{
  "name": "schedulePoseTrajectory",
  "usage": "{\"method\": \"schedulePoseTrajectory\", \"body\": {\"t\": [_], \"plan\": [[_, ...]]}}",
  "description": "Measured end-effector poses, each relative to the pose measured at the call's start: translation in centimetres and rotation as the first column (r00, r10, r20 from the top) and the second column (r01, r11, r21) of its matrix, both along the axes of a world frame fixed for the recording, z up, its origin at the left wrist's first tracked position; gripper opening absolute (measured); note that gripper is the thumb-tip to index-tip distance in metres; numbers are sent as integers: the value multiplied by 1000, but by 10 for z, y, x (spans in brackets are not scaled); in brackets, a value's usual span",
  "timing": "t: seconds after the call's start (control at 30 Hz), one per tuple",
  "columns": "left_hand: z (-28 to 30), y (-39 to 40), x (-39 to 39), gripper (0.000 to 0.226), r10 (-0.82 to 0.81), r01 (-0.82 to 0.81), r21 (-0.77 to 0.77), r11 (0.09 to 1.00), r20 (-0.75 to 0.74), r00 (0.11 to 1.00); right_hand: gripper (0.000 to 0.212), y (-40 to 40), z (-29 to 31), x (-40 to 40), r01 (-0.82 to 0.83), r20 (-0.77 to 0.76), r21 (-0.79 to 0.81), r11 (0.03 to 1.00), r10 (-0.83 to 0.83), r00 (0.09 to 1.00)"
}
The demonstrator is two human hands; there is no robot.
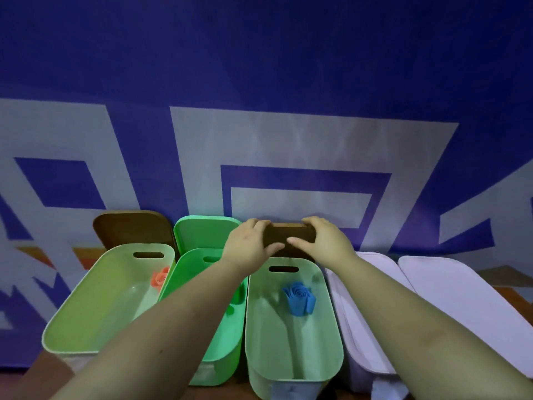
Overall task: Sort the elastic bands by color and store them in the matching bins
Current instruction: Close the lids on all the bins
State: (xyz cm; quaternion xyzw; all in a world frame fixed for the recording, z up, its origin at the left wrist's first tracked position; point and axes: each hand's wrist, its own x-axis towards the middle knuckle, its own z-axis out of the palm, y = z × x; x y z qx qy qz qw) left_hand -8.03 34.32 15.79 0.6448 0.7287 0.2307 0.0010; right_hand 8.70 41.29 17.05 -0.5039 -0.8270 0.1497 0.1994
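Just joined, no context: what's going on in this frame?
A person is sorting elastic bands into a row of open bins. Both hands, left hand and right hand, grip a brown lid held up behind the third bin, which holds a rolled blue band. The leftmost bin holds an orange band. The green bin between them is largely hidden by the left arm. Another brown lid and a green lid lean against the blue wall.

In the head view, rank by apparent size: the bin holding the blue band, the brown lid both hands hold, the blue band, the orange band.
1. Bin
2. Brown lid
3. Blue band
4. Orange band, partly hidden by its neighbour's rim and farther off, so unsure.
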Motion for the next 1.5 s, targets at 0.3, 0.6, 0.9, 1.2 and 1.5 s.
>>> {"method": "schedulePoseTrajectory", "body": {"t": [0.3,0.6,0.9,1.2,1.5], "plan": [[-19,16,15,53,283,-333,-65,941,690,666,73,12,-27,-12,195,-321,-416,888,-344,883],[-22,27,27,43,294,-491,-136,861,919,262,73,2,-29,-18,222,-406,-492,841,-448,797],[15,-10,42,28,142,-526,35,850,946,292,71,-27,4,-3,186,-548,-448,874,-434,715],[24,-91,52,25,-15,-388,236,891,869,494,45,-100,18,31,64,-657,-292,954,-249,712],[-33,-142,50,30,43,-298,236,925,714,699,66,-130,-30,55,-65,-564,-311,948,-129,816]]}}
